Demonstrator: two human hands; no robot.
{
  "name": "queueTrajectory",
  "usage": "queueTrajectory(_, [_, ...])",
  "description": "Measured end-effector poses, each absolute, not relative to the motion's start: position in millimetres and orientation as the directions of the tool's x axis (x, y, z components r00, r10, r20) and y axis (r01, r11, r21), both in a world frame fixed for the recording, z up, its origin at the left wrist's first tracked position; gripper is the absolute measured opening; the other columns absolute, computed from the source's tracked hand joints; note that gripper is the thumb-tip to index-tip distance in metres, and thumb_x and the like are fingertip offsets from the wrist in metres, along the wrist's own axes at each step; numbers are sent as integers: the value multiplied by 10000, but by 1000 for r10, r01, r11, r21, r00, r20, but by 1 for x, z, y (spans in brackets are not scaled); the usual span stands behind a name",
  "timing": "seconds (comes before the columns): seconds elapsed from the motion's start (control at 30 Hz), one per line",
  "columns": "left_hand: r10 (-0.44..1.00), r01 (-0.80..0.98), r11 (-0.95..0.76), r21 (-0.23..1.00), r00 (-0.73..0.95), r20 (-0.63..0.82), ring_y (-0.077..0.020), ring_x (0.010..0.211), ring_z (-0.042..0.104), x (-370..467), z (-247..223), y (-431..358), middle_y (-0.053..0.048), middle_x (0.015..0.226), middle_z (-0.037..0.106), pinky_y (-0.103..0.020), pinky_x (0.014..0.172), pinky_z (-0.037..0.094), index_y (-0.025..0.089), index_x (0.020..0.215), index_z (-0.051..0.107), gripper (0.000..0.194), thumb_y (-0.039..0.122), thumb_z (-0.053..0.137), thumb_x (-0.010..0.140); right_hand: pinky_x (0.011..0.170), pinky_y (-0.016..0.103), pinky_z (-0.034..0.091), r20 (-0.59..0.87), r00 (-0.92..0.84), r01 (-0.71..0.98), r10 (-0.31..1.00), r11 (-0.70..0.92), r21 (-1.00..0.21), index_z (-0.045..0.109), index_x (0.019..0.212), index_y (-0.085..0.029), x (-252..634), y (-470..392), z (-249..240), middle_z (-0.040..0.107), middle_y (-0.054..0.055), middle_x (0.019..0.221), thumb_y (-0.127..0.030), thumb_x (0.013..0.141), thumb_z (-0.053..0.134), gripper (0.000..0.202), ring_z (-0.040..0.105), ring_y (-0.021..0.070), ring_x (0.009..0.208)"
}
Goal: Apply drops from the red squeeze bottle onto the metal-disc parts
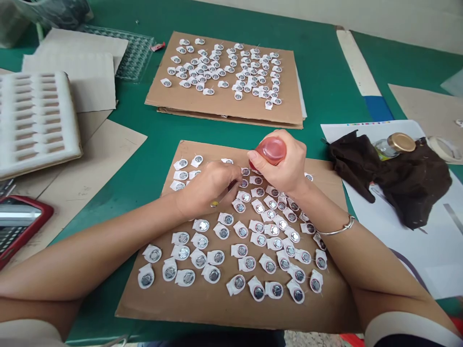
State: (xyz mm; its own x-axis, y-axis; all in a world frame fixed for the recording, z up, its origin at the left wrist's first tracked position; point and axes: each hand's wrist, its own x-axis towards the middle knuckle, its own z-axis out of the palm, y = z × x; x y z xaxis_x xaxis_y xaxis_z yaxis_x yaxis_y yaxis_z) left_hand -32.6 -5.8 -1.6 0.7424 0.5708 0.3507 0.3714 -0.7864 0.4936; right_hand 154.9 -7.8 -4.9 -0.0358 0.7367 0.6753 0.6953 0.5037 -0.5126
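The right hand (284, 161) has its grip clamped around a red bottle (273, 150) over the far part of a brown board (181, 306), where loose discs (183, 277) lie in rough rows on the green surface (325, 62). Close beside it, the left hand (217, 185) is curled, its grip apparently together on a slim tool (214, 204), mostly hidden.

To judge by the pose, the bottle is best worked with light, even pressure, its tip lined up over one disc at a time; that tip is hidden here. The left hand does well to steady only the disc being worked. Both forearms reach over the board, so lifting them clear should keep neighbouring discs from being nudged.

No brand or wording can be read. The jar (385, 147) on the dark cloth (421, 188) shows a yellow-green label without legible text; the white paper (383, 241) carries small coloured marks along its far edge. Any marks on the discs are too small to read.
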Motion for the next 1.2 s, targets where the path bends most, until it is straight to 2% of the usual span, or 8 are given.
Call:
queueTrajectory(0.17, [598, 367, -742, 561, 740, 307, -92, 520, 504, -36, -2, 1, 15, 572, 573, -232, 504, 355, 143, 681, 588, 93, 78, 534, 719, 590, 305, 506, 558, 140, 612, 818, 371, -698, 533, 764, -198, 165, 6, 15, 588, -6, 671, -521, 694, 670, 358, 586, 129, 606])
queueTrajectory(0.27, [620, 366, -716, 595, 725, 300, -87, 522, 512, -38, -4, 3, 21, 575, 575, -223, 500, 355, 148, 707, 602, 74, 112, 550, 745, 419, 244, 449, 419, 165, 407, 893, 326, -853, 514, 767, -203, 175, 9, 30, 527, -28, 587, -519, 717, 653, 348, 577, 117, 505])
queueTrajectory(0.37, [622, 359, -705, 612, 729, 288, -94, 541, 532, -39, -6, 3, 10, 603, 595, -225, 498, 358, 145, 724, 613, 78, 104, 548, 740, 305, 219, 385, 352, 211, 284, 912, 287, -915, 505, 775, -201, 181, -3, 29, 509, -36, 584, -488, 738, 645, 321, 580, 127, 454])
queueTrajectory(0.47, [591, 337, -720, 607, 757, 280, -94, 536, 532, -39, -7, 2, 8, 610, 599, -229, 492, 355, 141, 707, 607, 98, 69, 541, 714, 326, 209, 422, 328, 226, 321, 917, 247, -914, 534, 953, -201, 186, -24, 10, 583, -13, 713, -406, 740, 668, 325, 619, 129, 520])
queueTrajectory(0.6, [603, 348, -725, 594, 738, 303, -97, 539, 536, -39, -8, 2, 5, 606, 603, -233, 495, 358, 145, 696, 600, 96, 92, 532, 738, 495, 296, 530, 434, 172, 445, 884, 323, -835, 502, 1116, -260, 190, -41, -17, 629, 17, 825, -367, 761, 645, 398, 638, 154, 644])
queueTrajectory(0.7, [629, 372, -699, 610, 725, 279, -111, 575, 563, -39, -7, 1, -8, 638, 626, -233, 511, 385, 144, 732, 618, 85, 134, 541, 765, 681, 367, 563, 465, 229, 508, 855, 302, -807, 571, 1022, -231, 187, -44, -23, 643, 46, 906, -377, 737, 665, 333, 646, 185, 798])
queueTrajectory(0.8, [637, 382, -683, 623, 729, 250, -113, 588, 578, -39, -6, 1, -12, 669, 646, -227, 519, 405, 145, 756, 632, 92, 117, 544, 755, 774, 390, 552, 422, 282, 500, 861, 244, -831, 612, 903, -212, 183, -44, -23, 654, 46, 899, -404, 705, 691, 287, 641, 190, 849])
queueTrajectory(1.2, [625, 367, -708, 603, 723, 295, -102, 567, 571, -38, -7, 2, -7, 644, 635, -224, 506, 410, 143, 733, 622, 82, 123, 548, 762, 752, 367, 532, 406, 307, 523, 861, 203, -828, 635, 821, -187, 176, -44, -20, 680, 46, 850, -424, 656, 721, 302, 642, 170, 771])
